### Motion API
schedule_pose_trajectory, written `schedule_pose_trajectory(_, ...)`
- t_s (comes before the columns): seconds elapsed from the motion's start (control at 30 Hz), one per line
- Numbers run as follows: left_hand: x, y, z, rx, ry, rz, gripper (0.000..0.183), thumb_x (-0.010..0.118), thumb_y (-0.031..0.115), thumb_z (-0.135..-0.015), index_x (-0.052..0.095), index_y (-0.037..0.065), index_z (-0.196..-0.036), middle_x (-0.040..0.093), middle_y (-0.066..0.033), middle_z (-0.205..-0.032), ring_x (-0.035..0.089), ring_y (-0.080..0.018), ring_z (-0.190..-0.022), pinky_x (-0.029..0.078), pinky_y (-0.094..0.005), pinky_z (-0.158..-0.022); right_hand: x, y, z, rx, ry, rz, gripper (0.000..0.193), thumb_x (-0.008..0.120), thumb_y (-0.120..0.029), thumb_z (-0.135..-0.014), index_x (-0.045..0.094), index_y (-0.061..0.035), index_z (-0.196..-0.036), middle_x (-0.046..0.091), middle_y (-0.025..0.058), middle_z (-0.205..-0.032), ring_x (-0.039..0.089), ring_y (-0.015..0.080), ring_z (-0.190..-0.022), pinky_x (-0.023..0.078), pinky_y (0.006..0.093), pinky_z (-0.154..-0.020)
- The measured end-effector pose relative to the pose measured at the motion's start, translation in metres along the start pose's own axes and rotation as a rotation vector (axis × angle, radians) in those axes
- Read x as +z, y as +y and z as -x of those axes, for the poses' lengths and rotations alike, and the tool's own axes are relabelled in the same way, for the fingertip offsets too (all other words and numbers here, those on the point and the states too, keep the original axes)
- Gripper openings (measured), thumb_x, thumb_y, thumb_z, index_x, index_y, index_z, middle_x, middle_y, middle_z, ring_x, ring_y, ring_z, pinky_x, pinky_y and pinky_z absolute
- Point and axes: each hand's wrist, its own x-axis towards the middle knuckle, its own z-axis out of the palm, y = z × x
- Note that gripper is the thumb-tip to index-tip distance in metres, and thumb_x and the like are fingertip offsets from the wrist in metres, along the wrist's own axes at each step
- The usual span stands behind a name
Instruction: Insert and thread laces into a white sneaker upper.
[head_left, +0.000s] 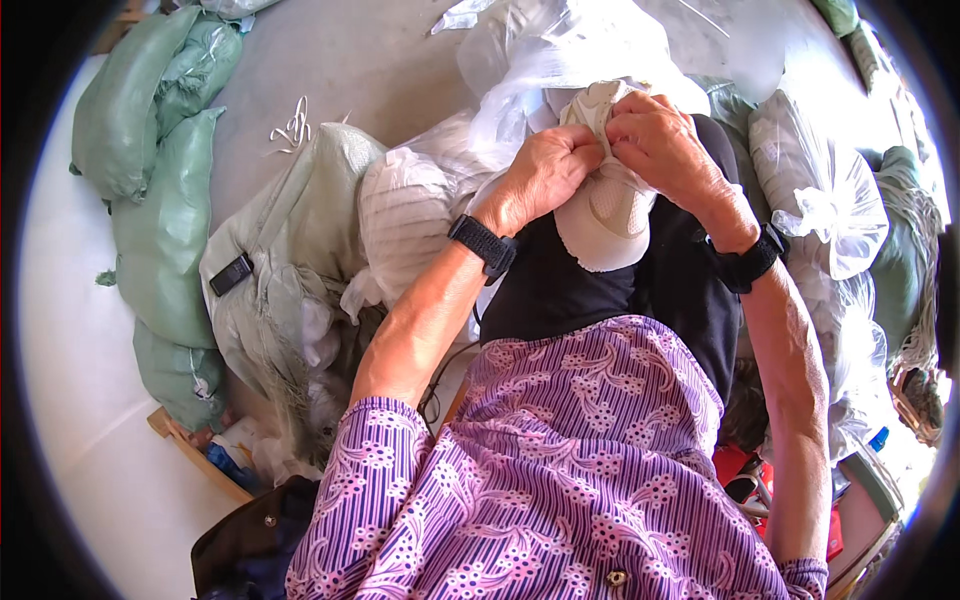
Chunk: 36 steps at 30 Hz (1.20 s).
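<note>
A cream shoe upper (605, 215) with a mesh toe lies over my black-clad lap, its rounded toe pointing toward me. My left hand (552, 170) pinches it near the throat, fingers closed on the left side of the opening. From the right, my right hand (662, 145) grips the opposite side, its fingertips bent down close to the left ones. Whether a lace is caught between the fingertips is too small to tell. Just beyond the hands, a translucent white plastic bag (570, 50) bulges up.
Stuffed green woven sacks (165, 240) line the left side. Pale sacks (300, 200), one with a small black device (231, 274) on it, stand nearer. White laces (293, 127) lie on the grey floor (330, 60). Tied plastic bags (815, 190) crowd the right.
</note>
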Motion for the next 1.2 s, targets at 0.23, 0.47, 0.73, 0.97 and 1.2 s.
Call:
schedule_pose_trajectory(0.23,0.005,0.01,0.001,-0.071,-0.007,-0.033,0.029,0.053,0.028,-0.09,0.063,0.0,-0.092,0.064,-0.0105,-0.08,0.058,-0.0153,-0.075,0.046,-0.029,-0.072,-0.012,-0.005,0.011,-0.285,0.203,0.289,0.004,0.061,-0.007,-0.067,0.061,-0.0081,-0.071,0.054,0.0033,-0.087,0.052,0.0217,-0.095,0.041,0.0388,-0.082)
schedule_pose_trajectory(0.47,-0.006,0.004,-0.001,-0.045,-0.022,0.064,0.025,0.053,0.027,-0.093,0.061,0.004,-0.09,0.058,-0.0032,-0.07,0.054,-0.0117,-0.063,0.044,-0.025,-0.059,-0.066,0.076,0.029,0.02,0.215,0.482,0.008,0.058,-0.006,-0.075,0.06,-0.0055,-0.083,0.055,0.005,-0.092,0.053,0.026,-0.093,0.042,0.0403,-0.081)
schedule_pose_trajectory(0.73,-0.088,0.031,0.008,-0.085,0.127,0.999,0.019,0.048,0.018,-0.095,0.054,0.004,-0.106,0.047,0.0016,-0.072,0.04,-0.0091,-0.056,0.037,-0.0261,-0.058,-0.018,0.035,0.023,-0.19,0.28,0.141,0.019,0.065,-0.012,-0.076,0.061,-0.0108,-0.095,0.057,0.0049,-0.097,0.053,0.0257,-0.099,0.041,0.0412,-0.085)
schedule_pose_trajectory(0.97,-0.158,0.039,0.016,0.142,0.328,1.239,0.02,0.048,0.015,-0.093,0.058,0.003,-0.107,0.062,-0.0079,-0.095,0.056,-0.0274,-0.093,0.04,-0.0454,-0.092,-0.007,0.029,0.017,-0.182,0.194,0.268,0.013,0.06,-0.007,-0.073,0.06,-0.0054,-0.086,0.055,0.0054,-0.089,0.053,0.0217,-0.095,0.041,0.0351,-0.081)
schedule_pose_trajectory(1.2,-0.104,0.024,-0.004,-0.052,0.109,1.299,0.027,0.05,0.018,-0.092,0.059,0.005,-0.114,0.062,-0.0125,-0.114,0.052,-0.0346,-0.114,0.038,-0.0529,-0.1,-0.036,0.18,0.1,0.139,0.251,0.541,0.008,0.053,-0.01,-0.082,0.052,-0.0029,-0.084,0.052,0.0142,-0.084,0.054,0.0335,-0.082,0.043,0.0441,-0.071)
